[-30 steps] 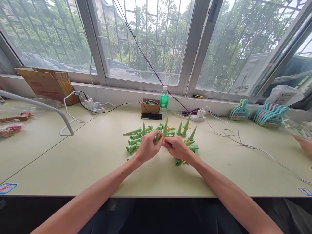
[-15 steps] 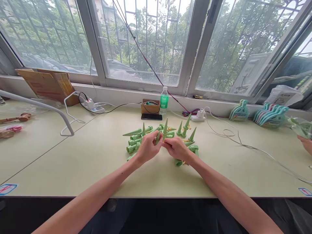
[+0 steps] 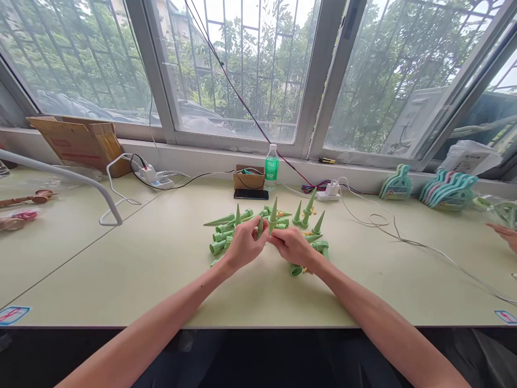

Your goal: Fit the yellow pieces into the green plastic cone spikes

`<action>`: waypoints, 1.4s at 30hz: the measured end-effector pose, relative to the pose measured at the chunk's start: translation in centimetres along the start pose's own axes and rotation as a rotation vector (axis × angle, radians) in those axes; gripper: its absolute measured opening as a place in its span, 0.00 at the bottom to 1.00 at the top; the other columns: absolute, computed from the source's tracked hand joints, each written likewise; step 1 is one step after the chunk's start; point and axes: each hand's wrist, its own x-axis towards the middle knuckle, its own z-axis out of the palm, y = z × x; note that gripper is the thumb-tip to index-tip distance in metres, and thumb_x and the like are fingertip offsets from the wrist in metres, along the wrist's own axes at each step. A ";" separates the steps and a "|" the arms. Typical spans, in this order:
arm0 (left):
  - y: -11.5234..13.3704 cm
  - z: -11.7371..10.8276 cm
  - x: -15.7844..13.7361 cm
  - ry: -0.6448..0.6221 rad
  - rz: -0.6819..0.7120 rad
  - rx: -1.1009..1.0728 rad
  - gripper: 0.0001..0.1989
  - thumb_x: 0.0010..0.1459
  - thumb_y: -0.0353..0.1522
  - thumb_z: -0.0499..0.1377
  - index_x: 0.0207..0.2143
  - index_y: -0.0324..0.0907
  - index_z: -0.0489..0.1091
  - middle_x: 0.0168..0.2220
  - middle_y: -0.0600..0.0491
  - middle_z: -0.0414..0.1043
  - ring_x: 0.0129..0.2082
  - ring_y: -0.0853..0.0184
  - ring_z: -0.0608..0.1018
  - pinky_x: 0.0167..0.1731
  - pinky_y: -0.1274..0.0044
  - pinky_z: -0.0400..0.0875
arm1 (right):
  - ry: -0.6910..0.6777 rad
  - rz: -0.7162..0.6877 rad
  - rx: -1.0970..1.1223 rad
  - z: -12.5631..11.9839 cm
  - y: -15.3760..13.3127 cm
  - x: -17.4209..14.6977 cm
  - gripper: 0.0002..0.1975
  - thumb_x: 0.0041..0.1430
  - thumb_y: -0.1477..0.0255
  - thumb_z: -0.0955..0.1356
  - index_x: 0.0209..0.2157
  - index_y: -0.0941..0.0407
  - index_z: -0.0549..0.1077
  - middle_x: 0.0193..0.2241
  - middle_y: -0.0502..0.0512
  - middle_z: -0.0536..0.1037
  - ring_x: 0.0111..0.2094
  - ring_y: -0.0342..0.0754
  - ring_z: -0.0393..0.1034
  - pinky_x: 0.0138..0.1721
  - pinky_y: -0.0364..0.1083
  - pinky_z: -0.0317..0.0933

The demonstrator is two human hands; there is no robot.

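My left hand is closed around a green plastic plant-watering spike, whose pointed tip stands up between thumb and fingers. Against it, my right hand is pinched shut, its fingertips meeting the left ones; whatever they grip is hidden. Just behind the fingers another green spike stands point up. Around both hands lie several more green spikes and threaded tube pieces, some with small yellow-orange parts. A tube piece with an open end lies beneath my right wrist.
Behind the pile are a black phone, a small cardboard box and a bottle. White cables cross the right side, near hangers. A white metal tube reaches in from the left. Another person's hand shows far right.
My two hands stay almost still over the pile, fingertips together. At the far right, the other person's hand and the clear-wrapped green item have shifted slightly.
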 end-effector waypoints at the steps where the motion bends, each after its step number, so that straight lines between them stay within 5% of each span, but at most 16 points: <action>1: -0.1 0.0 0.0 -0.001 -0.014 -0.021 0.08 0.59 0.36 0.54 0.31 0.42 0.64 0.20 0.59 0.59 0.16 0.75 0.59 0.18 0.81 0.54 | 0.003 0.001 0.003 0.0 0.0 0.0 0.19 0.66 0.67 0.59 0.21 0.55 0.55 0.16 0.44 0.53 0.20 0.40 0.43 0.23 0.42 0.44; 5: -0.4 -0.1 0.3 0.000 -0.094 -0.166 0.11 0.61 0.40 0.54 0.32 0.42 0.65 0.25 0.57 0.65 0.18 0.75 0.65 0.17 0.81 0.56 | 0.018 0.025 0.022 0.0 -0.2 0.1 0.21 0.66 0.64 0.60 0.20 0.55 0.55 0.16 0.44 0.53 0.19 0.40 0.43 0.22 0.42 0.44; 10: -0.2 -0.2 0.7 -0.071 -0.293 -0.479 0.15 0.62 0.45 0.52 0.33 0.42 0.64 0.23 0.57 0.64 0.13 0.77 0.57 0.11 0.81 0.56 | 0.035 0.051 0.068 0.0 -0.5 0.1 0.24 0.65 0.57 0.61 0.19 0.55 0.59 0.15 0.44 0.55 0.20 0.40 0.45 0.22 0.41 0.46; 14: 0.3 -0.4 0.7 -0.127 -0.325 -0.599 0.14 0.61 0.43 0.54 0.34 0.40 0.65 0.24 0.55 0.66 0.14 0.77 0.60 0.12 0.82 0.57 | 0.017 0.046 0.123 0.0 -1.0 -0.1 0.23 0.59 0.53 0.66 0.21 0.56 0.63 0.15 0.44 0.60 0.19 0.39 0.48 0.23 0.40 0.48; 24: 0.3 -0.4 0.6 -0.188 -0.340 -0.604 0.13 0.62 0.42 0.53 0.35 0.41 0.66 0.18 0.60 0.57 0.15 0.75 0.60 0.12 0.83 0.56 | 0.012 0.049 0.151 0.3 -1.6 -0.2 0.19 0.58 0.62 0.68 0.20 0.56 0.60 0.15 0.44 0.62 0.18 0.38 0.50 0.23 0.40 0.49; 42: 0.6 -0.2 0.2 -0.280 -0.358 -0.415 0.16 0.61 0.44 0.52 0.31 0.40 0.64 0.23 0.54 0.67 0.15 0.77 0.60 0.13 0.83 0.50 | 0.018 -0.021 0.013 1.0 -1.7 -0.3 0.12 0.53 0.72 0.66 0.21 0.56 0.59 0.16 0.43 0.62 0.18 0.37 0.48 0.22 0.39 0.47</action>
